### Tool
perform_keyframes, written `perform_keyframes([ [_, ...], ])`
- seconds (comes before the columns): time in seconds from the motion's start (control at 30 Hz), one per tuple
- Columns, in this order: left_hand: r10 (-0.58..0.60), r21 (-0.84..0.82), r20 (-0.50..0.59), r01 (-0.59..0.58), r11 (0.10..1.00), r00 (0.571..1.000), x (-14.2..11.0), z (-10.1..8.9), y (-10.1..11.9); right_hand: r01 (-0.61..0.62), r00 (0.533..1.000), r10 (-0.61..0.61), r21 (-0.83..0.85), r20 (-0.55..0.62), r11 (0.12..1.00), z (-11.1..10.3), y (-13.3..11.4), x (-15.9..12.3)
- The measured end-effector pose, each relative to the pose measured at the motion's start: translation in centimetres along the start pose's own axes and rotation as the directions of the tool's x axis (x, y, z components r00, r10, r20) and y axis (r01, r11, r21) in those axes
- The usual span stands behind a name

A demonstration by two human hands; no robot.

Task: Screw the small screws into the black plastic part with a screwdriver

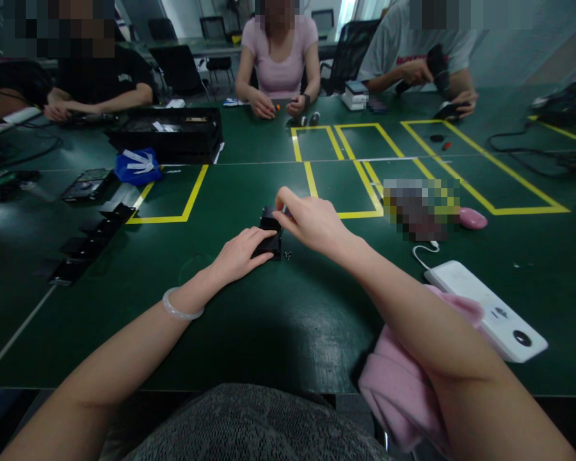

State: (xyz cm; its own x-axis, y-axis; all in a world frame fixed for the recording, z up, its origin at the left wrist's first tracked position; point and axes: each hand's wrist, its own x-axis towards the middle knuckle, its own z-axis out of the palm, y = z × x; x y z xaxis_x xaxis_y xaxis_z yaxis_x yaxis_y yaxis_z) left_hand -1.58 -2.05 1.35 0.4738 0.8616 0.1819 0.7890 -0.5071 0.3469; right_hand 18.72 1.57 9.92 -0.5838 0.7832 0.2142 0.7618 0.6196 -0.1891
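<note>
A small black angular part (270,245), with an upright piece at its far end, lies on the green table in front of me. My left hand (242,255) grips it from the left, thumb along the near edge and fingers across its top. Over its right far side, my right hand (312,221) is closed in a pinch. What sits between those fingertips is too small and covered to make out. Several small screws (288,255) lie on the table just right of the black part.
Several similar black parts (93,243) stand in a row at left. Behind them are a hard drive (87,184), a blue bag (138,166) and a black bin (168,137). A white power bank (489,314) and pink cloth (398,378) lie at right. Other people sit opposite.
</note>
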Motion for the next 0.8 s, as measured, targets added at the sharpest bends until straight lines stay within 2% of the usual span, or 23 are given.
perform_keyframes([
  [0.5, 0.011, -0.009, -0.010, -0.011, 1.000, 1.000, -0.09, 0.23, -0.09, 0.008, 1.000, -0.008, -0.005, -0.002, 1.000, -0.02, -0.28, -0.08],
  [0.8, 0.006, -0.016, -0.005, -0.007, 1.000, 1.000, -0.06, 0.07, 0.00, -0.033, 0.999, 0.032, -0.019, -0.022, 0.999, 0.44, -0.20, -0.01],
])
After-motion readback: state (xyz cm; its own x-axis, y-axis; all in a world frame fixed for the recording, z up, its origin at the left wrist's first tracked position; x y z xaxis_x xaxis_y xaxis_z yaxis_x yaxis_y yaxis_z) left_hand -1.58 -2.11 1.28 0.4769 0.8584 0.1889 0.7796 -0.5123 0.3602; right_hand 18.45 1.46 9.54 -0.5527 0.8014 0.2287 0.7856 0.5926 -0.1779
